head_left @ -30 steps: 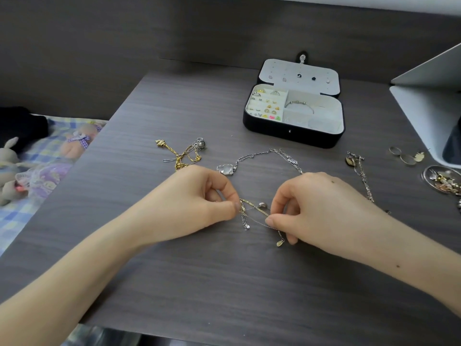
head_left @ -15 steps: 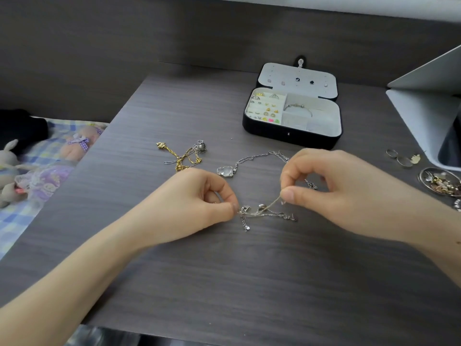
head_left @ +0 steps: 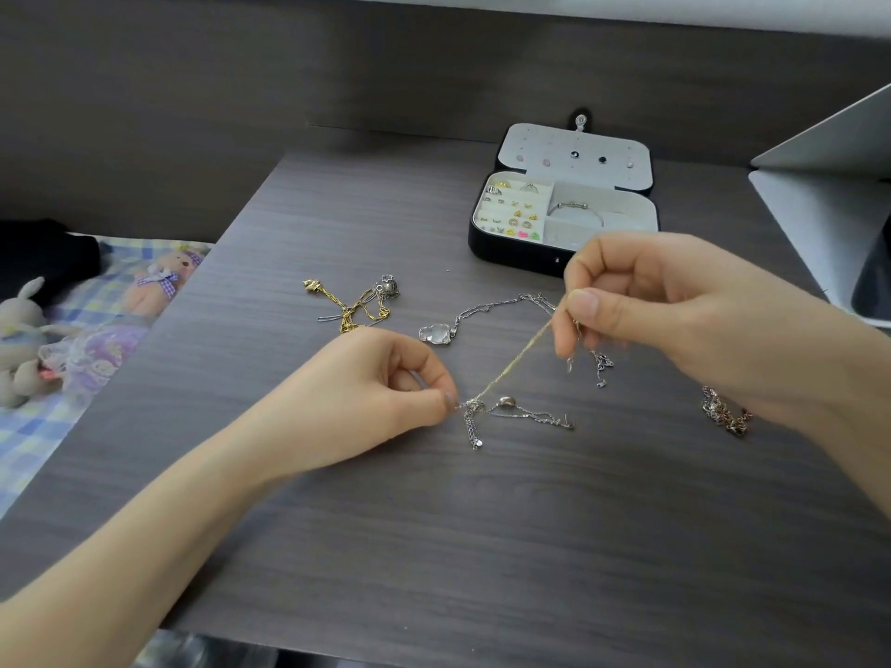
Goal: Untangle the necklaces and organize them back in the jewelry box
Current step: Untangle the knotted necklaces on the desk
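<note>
My left hand point(head_left: 371, 388) rests on the dark wooden table point(head_left: 434, 547) and pinches a small knot of silver chain point(head_left: 475, 407) at its fingertips. My right hand point(head_left: 675, 311) is raised above the table and pinches a thin gold chain point(head_left: 518, 361), which runs taut down to that knot. A silver chain with a small pendant point(head_left: 525, 412) trails right of the knot. Behind lies a silver necklace with a clear pendant point(head_left: 436, 334). A gold and silver tangle point(head_left: 354, 306) lies further left. The open black jewelry box point(head_left: 561, 214) stands at the back.
Another chain point(head_left: 723, 412) lies on the table under my right wrist. A white stand or open device point(head_left: 829, 195) fills the right edge. Left of the table is a checked cloth with plush toys point(head_left: 29, 339). A dark wall panel rises behind the table.
My right hand has risen and moved right and back, drawing the gold chain out taut from the knot. My left hand has stayed in place, pinching the knot.
</note>
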### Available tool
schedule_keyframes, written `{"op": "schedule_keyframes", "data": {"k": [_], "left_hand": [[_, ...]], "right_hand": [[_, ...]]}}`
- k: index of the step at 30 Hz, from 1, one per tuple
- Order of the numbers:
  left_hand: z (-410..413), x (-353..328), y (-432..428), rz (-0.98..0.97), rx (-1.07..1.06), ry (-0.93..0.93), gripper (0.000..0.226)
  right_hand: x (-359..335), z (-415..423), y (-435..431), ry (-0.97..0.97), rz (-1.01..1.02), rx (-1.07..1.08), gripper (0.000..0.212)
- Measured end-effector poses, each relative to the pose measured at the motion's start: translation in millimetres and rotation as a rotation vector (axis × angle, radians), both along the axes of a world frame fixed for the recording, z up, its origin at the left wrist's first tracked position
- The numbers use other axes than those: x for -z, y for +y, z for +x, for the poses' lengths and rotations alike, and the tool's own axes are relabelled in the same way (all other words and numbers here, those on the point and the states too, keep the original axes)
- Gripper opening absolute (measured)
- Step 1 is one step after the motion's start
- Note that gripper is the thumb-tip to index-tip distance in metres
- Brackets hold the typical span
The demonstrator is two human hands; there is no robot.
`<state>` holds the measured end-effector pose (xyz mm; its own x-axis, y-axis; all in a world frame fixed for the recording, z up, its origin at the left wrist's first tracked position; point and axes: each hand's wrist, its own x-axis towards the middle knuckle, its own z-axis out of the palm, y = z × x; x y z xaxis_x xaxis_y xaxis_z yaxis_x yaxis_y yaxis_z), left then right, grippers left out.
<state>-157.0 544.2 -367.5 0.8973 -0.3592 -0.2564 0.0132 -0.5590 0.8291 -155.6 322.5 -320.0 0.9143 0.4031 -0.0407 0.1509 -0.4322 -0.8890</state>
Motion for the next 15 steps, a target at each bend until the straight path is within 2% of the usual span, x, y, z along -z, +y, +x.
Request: {"op": "schedule_keyframes", "data": {"k": [3,6,9,13,15], "left_hand": [[0.4,0.2,0.2,-0.003,-0.006,-0.001,0.015],[1.4,1.1,0.7,-0.019,-0.009,0.003,0.014],[1.2,-0.1,0.8,-0.046,-0.01,0.019,0.009],[2.4,0.9,1.9,-0.044,-0.017,0.017,0.019],[1.7,0.5,2.4,-0.049,-0.003,0.016,0.013]], "right_hand": [[-0.8,4.7,-0.9,-0.004,0.055,0.025,0.009],[1.0,8.4,-2.4,-0.026,0.043,0.051,0.015],[7.5,13.5,1.1,-0.061,-0.036,0.097,0.015],[19.5,22.1,7.5,-0.141,-0.209,0.102,0.015],[24.9,24.4,12.6,-0.186,-0.303,0.102,0.015]]}}
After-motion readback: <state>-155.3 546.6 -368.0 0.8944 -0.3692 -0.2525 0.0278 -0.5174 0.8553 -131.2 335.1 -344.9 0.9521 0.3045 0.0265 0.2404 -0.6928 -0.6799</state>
